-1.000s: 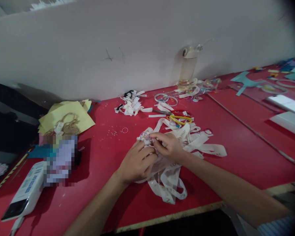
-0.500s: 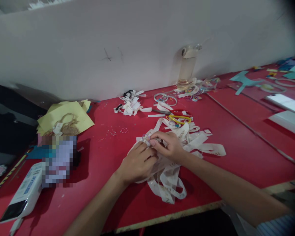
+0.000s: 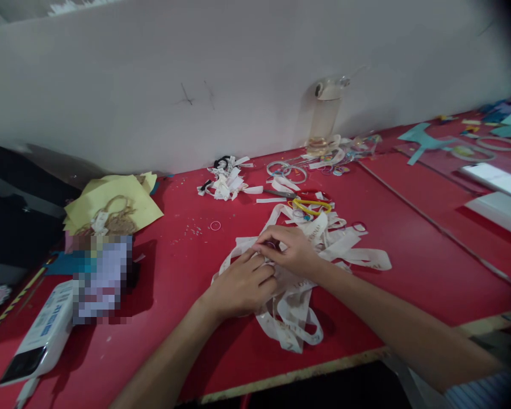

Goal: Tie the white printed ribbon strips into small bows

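My left hand (image 3: pixel 243 284) lies over a heap of white printed ribbon (image 3: pixel 290 329), fingers curled and closed on a part of it. My right hand (image 3: pixel 294 254) meets it at the fingertips, thumb and forefinger pinched together. A bit of purple, perhaps a small elastic band, shows in the gap between the right fingers; what the pinch holds is mostly hidden. Beyond my right hand lie scissors (image 3: pixel 284 193) with red and yellow by their handles. A small pink band (image 3: pixel 215 225) rests on the red table (image 3: pixel 174 272), left of the ribbon.
Against the grey wall stand a clear bottle (image 3: pixel 324 122) and a pile of knotted ribbon pieces (image 3: pixel 226 183). Yellow sheets (image 3: pixel 140 204) and a white power bank (image 3: pixel 46 332) are at left. A phone (image 3: pixel 496 177) lies at right. The table's front edge (image 3: pixel 293 376) is near my forearms.
My right fingertips have moved slightly left and closed against the left fingers. The purple ring seen above the fingertips earlier is now mostly covered by the right hand.
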Demonstrator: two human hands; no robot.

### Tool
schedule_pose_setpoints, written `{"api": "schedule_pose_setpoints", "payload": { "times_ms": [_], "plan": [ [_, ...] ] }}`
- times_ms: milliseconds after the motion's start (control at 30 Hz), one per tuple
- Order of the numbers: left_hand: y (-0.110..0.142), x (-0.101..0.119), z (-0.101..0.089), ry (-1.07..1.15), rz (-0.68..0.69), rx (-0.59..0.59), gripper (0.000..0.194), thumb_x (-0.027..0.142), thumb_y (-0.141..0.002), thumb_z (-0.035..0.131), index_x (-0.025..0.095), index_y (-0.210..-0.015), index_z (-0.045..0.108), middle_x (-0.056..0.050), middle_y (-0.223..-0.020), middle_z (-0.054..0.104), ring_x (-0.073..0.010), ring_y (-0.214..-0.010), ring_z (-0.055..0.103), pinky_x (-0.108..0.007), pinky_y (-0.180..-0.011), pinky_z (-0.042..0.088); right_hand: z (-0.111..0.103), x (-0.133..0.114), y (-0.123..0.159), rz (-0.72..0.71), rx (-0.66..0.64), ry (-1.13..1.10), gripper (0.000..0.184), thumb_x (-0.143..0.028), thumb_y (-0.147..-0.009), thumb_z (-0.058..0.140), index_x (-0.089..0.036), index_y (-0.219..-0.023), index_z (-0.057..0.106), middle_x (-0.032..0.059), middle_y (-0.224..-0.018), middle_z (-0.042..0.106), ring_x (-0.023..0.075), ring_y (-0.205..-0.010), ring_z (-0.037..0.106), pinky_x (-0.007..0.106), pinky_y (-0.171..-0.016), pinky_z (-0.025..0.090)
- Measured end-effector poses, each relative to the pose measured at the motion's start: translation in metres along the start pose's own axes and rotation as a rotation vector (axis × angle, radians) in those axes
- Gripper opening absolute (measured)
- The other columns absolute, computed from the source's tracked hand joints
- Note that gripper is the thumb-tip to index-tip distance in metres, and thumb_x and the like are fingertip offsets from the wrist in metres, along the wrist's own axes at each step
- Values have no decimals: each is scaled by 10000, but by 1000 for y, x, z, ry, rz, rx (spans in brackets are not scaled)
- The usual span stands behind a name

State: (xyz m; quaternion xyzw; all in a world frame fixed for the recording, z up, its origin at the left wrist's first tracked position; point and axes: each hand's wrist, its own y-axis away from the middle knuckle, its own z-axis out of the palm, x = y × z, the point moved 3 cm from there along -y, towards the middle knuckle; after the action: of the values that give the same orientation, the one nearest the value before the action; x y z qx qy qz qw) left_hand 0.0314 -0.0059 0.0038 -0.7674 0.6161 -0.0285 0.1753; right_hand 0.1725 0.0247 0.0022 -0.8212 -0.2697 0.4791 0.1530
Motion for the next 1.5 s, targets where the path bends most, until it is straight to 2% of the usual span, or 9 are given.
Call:
{"api": "schedule_pose_setpoints", "payload": {
  "times_ms": [200,367,667,1000,1200,1333,1500],
  "plan": [
    [0,-2,-1,12,-45,-27,195,153,-889,458,163,-796,630,-35,-781,620,-172,-800,534,-410,-919,410,-1,4,-2,117,-13,-76,186,-365,-836,620,-186,-831,571,-12,-694,585,102,-597,521,215,-574,417],
    [1,-2,2,36,-71,-47,175,176,-873,478,166,-781,626,-48,-800,611,-194,-831,525,-420,-885,411,1,1,-3,94,-22,-32,146,-301,-870,561,-184,-783,563,-11,-692,577,101,-613,507,216,-592,403],
    [0,-3,0,42,-85,-47,148,167,-857,488,162,-794,621,-43,-816,619,-199,-819,515,-420,-875,411,3,1,-2,127,65,-6,155,-225,-857,523,-193,-718,464,-43,-626,456,89,-560,422,213,-554,352],
    [2,-4,0,22,-96,21,163,141,-851,485,162,-759,617,-45,-796,628,-190,-825,517,-435,-919,403,1,-3,-2,148,23,17,226,-340,-909,502,-178,-757,541,-16,-684,554,99,-603,480,221,-599,364],
    [1,-4,-3,70,-92,29,217,146,-861,452,164,-739,631,-51,-757,626,-183,-779,527,-413,-849,433,5,1,-3,187,-107,-106,346,-399,-914,489,-161,-665,528,-8,-661,522,108,-626,475,228,-587,351],
    [0,-7,-2,142,-157,25,200,157,-854,456,153,-795,647,-65,-780,647,-199,-794,542,-396,-817,453,8,5,-4,244,-114,-185,369,-401,-903,503,-163,-621,492,-30,-612,459,98,-591,427,223,-554,320],
    [1,-9,4,237,-231,-6,212,152,-858,450,157,-930,649,-78,-908,676,-217,-907,570,-420,-890,440,11,10,-4,283,-122,-142,356,-366,-895,513,-163,-604,479,-33,-601,467,97,-584,427,230,-560,311]
  ]
}}
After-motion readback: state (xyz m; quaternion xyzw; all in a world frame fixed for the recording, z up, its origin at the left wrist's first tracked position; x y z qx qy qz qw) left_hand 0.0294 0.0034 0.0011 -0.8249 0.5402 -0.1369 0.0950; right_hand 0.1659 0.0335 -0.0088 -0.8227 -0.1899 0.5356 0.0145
